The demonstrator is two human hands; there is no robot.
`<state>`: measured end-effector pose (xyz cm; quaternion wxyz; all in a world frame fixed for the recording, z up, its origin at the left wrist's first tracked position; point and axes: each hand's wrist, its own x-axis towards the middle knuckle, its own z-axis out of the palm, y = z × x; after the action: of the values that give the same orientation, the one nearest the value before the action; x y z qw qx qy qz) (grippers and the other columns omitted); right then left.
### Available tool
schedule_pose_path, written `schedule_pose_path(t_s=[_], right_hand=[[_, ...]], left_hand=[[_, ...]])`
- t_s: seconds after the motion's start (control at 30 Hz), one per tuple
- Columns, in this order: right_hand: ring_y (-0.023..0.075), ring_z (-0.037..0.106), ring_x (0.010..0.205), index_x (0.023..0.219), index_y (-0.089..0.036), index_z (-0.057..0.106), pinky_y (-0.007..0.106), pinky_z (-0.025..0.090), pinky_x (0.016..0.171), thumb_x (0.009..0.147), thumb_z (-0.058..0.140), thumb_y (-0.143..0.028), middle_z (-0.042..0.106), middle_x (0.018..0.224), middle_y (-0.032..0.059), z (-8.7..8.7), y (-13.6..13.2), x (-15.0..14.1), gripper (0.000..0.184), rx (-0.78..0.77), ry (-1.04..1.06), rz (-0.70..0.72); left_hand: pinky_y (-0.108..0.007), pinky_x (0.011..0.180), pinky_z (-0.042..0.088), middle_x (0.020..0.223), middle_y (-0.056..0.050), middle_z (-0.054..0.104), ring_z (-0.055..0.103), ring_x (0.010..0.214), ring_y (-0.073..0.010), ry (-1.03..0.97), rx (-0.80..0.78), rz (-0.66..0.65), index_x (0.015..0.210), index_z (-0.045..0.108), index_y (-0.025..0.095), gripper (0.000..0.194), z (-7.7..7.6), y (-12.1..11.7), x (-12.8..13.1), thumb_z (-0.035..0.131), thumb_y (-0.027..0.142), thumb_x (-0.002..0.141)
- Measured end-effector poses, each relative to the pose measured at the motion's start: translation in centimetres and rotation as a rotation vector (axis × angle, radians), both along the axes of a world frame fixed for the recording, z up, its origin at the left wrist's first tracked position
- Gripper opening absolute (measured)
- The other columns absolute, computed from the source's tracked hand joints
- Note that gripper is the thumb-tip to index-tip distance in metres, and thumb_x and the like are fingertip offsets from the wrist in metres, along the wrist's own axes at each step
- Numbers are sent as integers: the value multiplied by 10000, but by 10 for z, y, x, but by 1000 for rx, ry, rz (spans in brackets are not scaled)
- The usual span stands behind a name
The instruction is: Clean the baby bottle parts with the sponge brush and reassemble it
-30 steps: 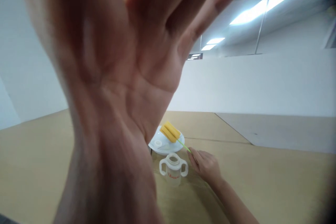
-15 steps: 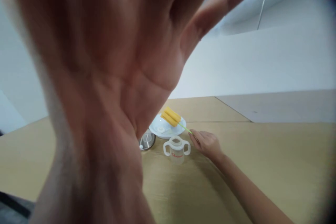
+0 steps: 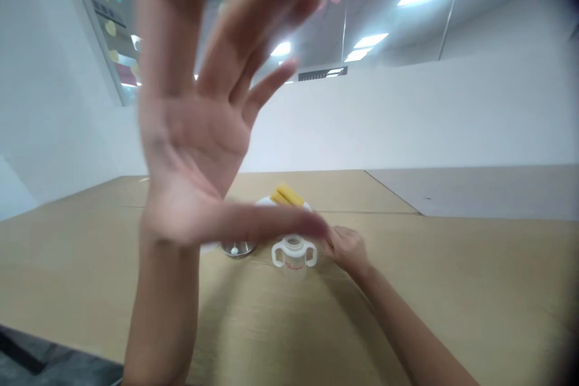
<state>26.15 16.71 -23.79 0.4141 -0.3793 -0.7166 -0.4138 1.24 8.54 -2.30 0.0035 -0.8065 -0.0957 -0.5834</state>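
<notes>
Large and close to the camera, my left hand [image 3: 203, 145] is raised with its fingers spread and nothing in it. Its thumb stretches across the view and hides part of what lies behind. My right hand [image 3: 346, 247] is closed around the handle of a sponge brush; the handle is now hidden behind the left thumb. The brush's yellow sponge head [image 3: 287, 195] is over a white plate [image 3: 265, 201]. A translucent two-handled baby bottle [image 3: 295, 262] with red lettering stands upright and open-topped on the table, just left of my right hand.
Left of the bottle sits a round metal dish [image 3: 238, 251] with a small white part in it, partly covered by my left thumb. The tan table [image 3: 429, 289] has a seam towards the back and a grey section [image 3: 488, 190] at the far right. A white wall [image 3: 429, 114] rises behind.
My left hand has moved away from the camera and leftward, still spread, so more of it shows. My right hand has barely moved. The camera has tilted slightly up.
</notes>
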Motion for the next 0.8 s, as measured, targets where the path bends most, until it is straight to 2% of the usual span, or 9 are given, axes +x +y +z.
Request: schedule_pose_path(t_s=[0.1, 0.13, 0.2, 0.3, 0.33, 0.43, 0.53, 0.63, 0.8], right_hand=[[58, 445, 469, 723, -142, 631, 220, 273, 537, 863, 487, -235, 538, 484, -16, -1, 1, 0, 221, 5, -4, 5], [60, 447, 470, 733, -141, 633, 220, 272, 538, 861, 490, -234, 538, 485, -15, -2, 2, 0, 214, 10, -4, 7], [63, 445, 464, 725, -141, 632, 225, 267, 534, 864, 486, -236, 529, 475, -14, -4, 3, 0, 223, 20, -3, 2], [62, 448, 456, 734, -141, 634, 231, 261, 527, 871, 475, -239, 532, 475, -13, -7, 6, 2, 232, 37, 16, -29], [59, 447, 451, 741, -140, 635, 232, 257, 523, 873, 472, -241, 532, 473, -16, -8, 7, 3, 232, 39, 29, -44], [47, 435, 433, 719, -143, 625, 233, 242, 507, 877, 461, -243, 526, 461, -22, -12, 10, 4, 249, 19, 76, -96], [41, 426, 418, 681, -149, 615, 234, 230, 499, 884, 438, -242, 514, 444, -24, -14, 11, 5, 284, -14, 87, -132], [44, 426, 412, 673, -152, 617, 233, 223, 495, 890, 421, -252, 520, 441, -19, -15, 11, 5, 310, -36, 79, -145], [50, 425, 403, 638, -161, 610, 238, 216, 489, 885, 420, -253, 528, 442, -13, -16, 10, 3, 325, -73, 68, -157]], left_hand=[[-318, 1012, 378, 1316, 55, 448, 394, 1259, -188, 3, -71, -41, 1315, 320, 354, 682, -16, 32, 9, 652, 380, 719], [-326, 1005, 391, 1299, 20, 480, 431, 1229, -185, 41, -128, 49, 1302, 360, 311, 628, -27, 51, 11, 633, 362, 740], [-340, 985, 409, 1246, -50, 541, 500, 1154, -183, 186, -280, 368, 1246, 452, 226, 475, -54, 90, 17, 561, 321, 793], [-348, 1028, 345, 1243, -104, 549, 460, 1197, -202, 604, -508, 856, 1229, 496, 163, 401, -103, 140, 27, 450, 257, 842], [-370, 1002, 364, 1196, -136, 579, 487, 1168, -228, 660, -556, 895, 1194, 534, 139, 382, -118, 151, 32, 449, 226, 832], [-408, 919, 414, 1066, -175, 642, 557, 1069, -279, 774, -643, 907, 1053, 637, 127, 313, -156, 171, 44, 503, 188, 776], [-419, 927, 395, 1047, -157, 658, 556, 1073, -278, 850, -687, 861, 1020, 663, 160, 319, -177, 180, 52, 508, 140, 742], [-408, 954, 363, 1081, -130, 652, 538, 1104, -260, 880, -701, 806, 1020, 668, 197, 362, -184, 183, 56, 485, 99, 724], [-355, 901, 389, 1053, -90, 671, 576, 1032, -253, 890, -711, 687, 982, 689, 228, 380, -179, 179, 60, 509, 98, 673]])
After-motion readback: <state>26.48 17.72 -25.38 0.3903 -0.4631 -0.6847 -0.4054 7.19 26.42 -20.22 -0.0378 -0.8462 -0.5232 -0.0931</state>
